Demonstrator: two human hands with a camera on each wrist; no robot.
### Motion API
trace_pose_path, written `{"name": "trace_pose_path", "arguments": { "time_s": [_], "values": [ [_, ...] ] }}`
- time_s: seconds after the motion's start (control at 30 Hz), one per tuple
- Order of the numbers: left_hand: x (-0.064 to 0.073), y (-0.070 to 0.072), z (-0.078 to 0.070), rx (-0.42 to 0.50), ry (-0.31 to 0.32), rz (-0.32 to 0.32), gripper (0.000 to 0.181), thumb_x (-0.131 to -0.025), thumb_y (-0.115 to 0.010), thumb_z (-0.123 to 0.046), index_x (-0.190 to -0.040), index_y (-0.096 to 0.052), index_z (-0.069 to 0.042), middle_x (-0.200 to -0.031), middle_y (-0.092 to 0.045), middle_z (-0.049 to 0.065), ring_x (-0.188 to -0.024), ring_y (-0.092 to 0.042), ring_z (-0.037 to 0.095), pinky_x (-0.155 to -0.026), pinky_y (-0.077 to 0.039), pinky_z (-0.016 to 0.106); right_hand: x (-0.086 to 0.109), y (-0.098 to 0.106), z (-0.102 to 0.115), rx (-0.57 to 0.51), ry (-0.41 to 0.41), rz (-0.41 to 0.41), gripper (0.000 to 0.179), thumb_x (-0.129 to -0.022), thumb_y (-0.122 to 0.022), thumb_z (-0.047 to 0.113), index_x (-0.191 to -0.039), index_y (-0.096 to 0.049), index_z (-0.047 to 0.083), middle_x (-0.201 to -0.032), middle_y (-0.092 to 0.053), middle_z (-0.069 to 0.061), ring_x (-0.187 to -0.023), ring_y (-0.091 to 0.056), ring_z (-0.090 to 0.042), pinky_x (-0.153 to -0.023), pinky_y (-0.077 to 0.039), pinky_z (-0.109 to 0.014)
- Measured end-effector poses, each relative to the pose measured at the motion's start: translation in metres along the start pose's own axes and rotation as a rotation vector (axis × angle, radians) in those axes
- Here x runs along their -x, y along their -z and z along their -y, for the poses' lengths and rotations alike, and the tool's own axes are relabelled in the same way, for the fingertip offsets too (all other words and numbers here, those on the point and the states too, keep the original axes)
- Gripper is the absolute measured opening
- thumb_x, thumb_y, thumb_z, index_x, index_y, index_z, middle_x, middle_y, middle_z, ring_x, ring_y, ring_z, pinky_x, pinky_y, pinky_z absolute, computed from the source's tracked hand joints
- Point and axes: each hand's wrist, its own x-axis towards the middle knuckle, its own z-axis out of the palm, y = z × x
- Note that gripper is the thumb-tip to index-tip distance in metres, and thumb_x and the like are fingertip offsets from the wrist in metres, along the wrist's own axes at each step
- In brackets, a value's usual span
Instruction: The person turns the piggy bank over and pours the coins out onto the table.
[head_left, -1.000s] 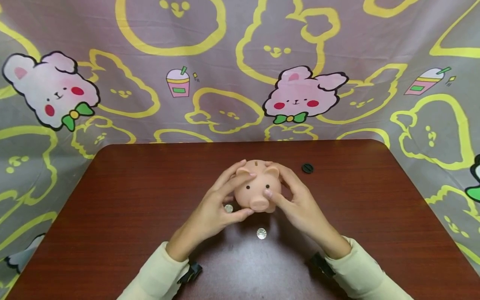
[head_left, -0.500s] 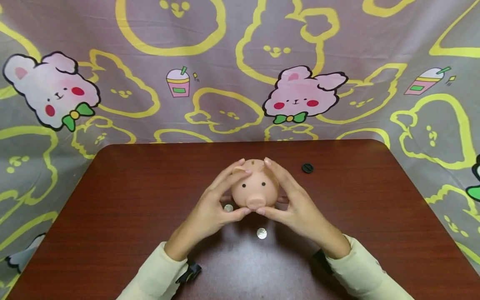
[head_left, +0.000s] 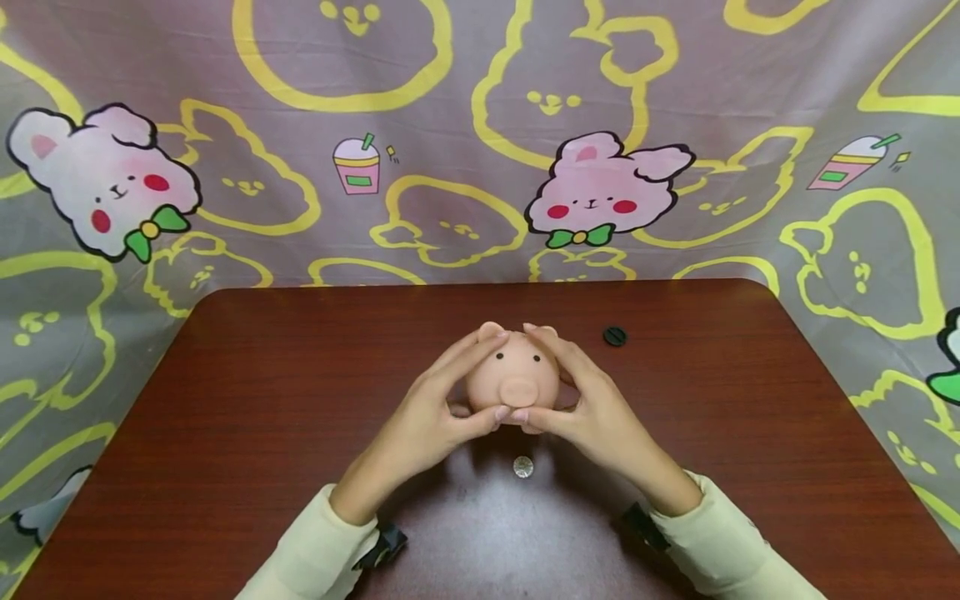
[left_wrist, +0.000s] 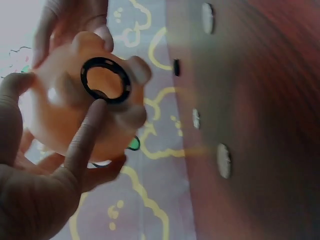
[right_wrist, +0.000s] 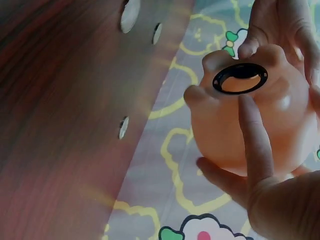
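Note:
Both hands hold a pink piggy bank (head_left: 516, 379) over the table, its snout facing me. My left hand (head_left: 427, 412) grips one side, fingers around the body and thumb under the snout. Gripping the other side is my right hand (head_left: 606, 410), its thumb tip meeting the left one. In the wrist views the underside shows a round opening with a black rim (left_wrist: 84, 75), unplugged, between the stubby feet (right_wrist: 273, 55). A silvery coin (head_left: 522, 467) lies on the table in front of the pig. More coins (left_wrist: 224, 160) show below it in the wrist views.
A round black plug (head_left: 615, 337) lies on the dark red-brown wooden table (head_left: 262, 417), behind and right of the pig. Behind the table hangs a grey curtain (head_left: 450, 142) with cartoon rabbits. Dark straps (head_left: 381, 546) sit at the sleeve cuffs.
The right thumb has moved from the pig's face to below its snout. The pig has tipped back, taking its top slot out of sight. The coin beside the left hand is now hidden.

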Motion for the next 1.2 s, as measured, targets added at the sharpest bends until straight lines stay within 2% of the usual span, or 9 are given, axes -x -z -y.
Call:
{"name": "trace_pose_path", "arguments": {
  "time_s": [0.13,0.2,0.3,0.5,0.6,0.7,0.77,1.0,1.2],
  "values": [
    [-0.002,0.002,-0.007,-0.048,0.021,-0.011,0.08,-0.09,-0.083,-0.014,-0.159,-0.046,-0.029,-0.168,-0.038,0.0,-0.147,-0.047,0.024,-0.092,-0.062,0.037,-0.001,0.001,0.002,-0.019,-0.072,0.01,0.084,-0.086,-0.089,0.026,-0.157,-0.046,0.038,-0.164,-0.044,0.003,-0.139,-0.057,-0.023,-0.109,-0.051,-0.047],
    [-0.004,0.002,-0.009,-0.074,0.014,-0.019,0.079,-0.089,-0.084,-0.016,-0.159,-0.047,-0.026,-0.167,-0.041,0.001,-0.154,-0.039,0.022,-0.103,-0.057,0.04,-0.002,0.002,0.002,-0.028,-0.08,0.027,0.082,-0.087,-0.088,0.025,-0.156,-0.046,0.04,-0.163,-0.045,0.002,-0.137,-0.058,-0.022,-0.108,-0.05,-0.051],
    [-0.004,0.003,-0.01,-0.071,0.023,-0.025,0.078,-0.088,-0.086,-0.017,-0.157,-0.05,-0.024,-0.165,-0.043,0.001,-0.154,-0.04,0.021,-0.109,-0.053,0.042,-0.001,0.003,0.001,-0.027,-0.07,0.055,0.081,-0.089,-0.086,0.023,-0.157,-0.045,0.04,-0.162,-0.044,-0.001,-0.136,-0.057,-0.023,-0.107,-0.05,-0.052],
    [-0.003,0.004,-0.009,0.001,0.043,-0.012,0.076,-0.088,-0.086,-0.012,-0.154,-0.052,-0.028,-0.164,-0.042,-0.003,-0.141,-0.051,0.023,-0.086,-0.063,0.032,-0.001,0.005,-0.001,-0.096,-0.035,0.105,0.086,-0.088,-0.086,0.017,-0.159,-0.042,0.036,-0.162,-0.039,-0.002,-0.146,-0.044,-0.025,-0.104,-0.055,-0.044],
    [-0.002,0.004,-0.008,0.01,0.01,0.002,0.077,-0.086,-0.086,-0.008,-0.153,-0.054,-0.029,-0.164,-0.039,-0.004,-0.131,-0.057,0.026,-0.073,-0.064,0.029,-0.001,0.005,-0.003,-0.107,0.016,0.119,0.088,-0.087,-0.086,0.012,-0.16,-0.042,0.034,-0.167,-0.032,-0.001,-0.152,-0.037,-0.028,-0.096,-0.06,-0.036],
    [-0.003,0.004,-0.005,-0.039,-0.082,0.013,0.076,-0.085,-0.086,-0.005,-0.151,-0.055,-0.026,-0.167,-0.035,-0.001,-0.132,-0.056,0.029,-0.077,-0.064,0.028,0.0,0.004,-0.006,-0.005,0.153,0.079,0.088,-0.084,-0.088,0.007,-0.159,-0.044,0.028,-0.171,-0.029,-0.006,-0.154,-0.034,-0.034,-0.092,-0.061,-0.032],
    [-0.003,0.004,-0.003,-0.074,-0.154,0.019,0.074,-0.085,-0.086,-0.003,-0.15,-0.055,-0.023,-0.168,-0.032,0.002,-0.133,-0.055,0.03,-0.08,-0.063,0.027,0.001,0.002,-0.008,0.065,0.259,0.034,0.089,-0.082,-0.088,0.003,-0.157,-0.046,0.024,-0.171,-0.028,-0.013,-0.149,-0.041,-0.038,-0.089,-0.062,-0.032],
    [-0.003,0.006,0.004,-0.29,-0.42,-0.02,0.074,-0.082,-0.088,-0.004,-0.145,-0.053,-0.02,-0.169,-0.03,0.012,-0.154,-0.038,0.033,-0.112,-0.051,0.038,0.003,-0.002,-0.011,0.289,0.52,-0.094,0.094,-0.073,-0.088,-0.004,-0.154,-0.049,0.023,-0.169,-0.029,-0.022,-0.14,-0.052,-0.036,-0.088,-0.058,-0.023],
    [-0.001,0.005,0.007,-0.319,-0.568,-0.044,0.069,-0.08,-0.086,-0.001,-0.138,-0.054,-0.02,-0.164,-0.031,0.016,-0.157,-0.028,0.043,-0.121,-0.043,0.044,0.005,-0.002,-0.013,0.451,0.671,-0.149,0.075,-0.079,-0.084,0.009,-0.148,-0.056,0.019,-0.167,-0.032,-0.024,-0.152,-0.04,-0.039,-0.077,-0.061,-0.033]
  ]
}}
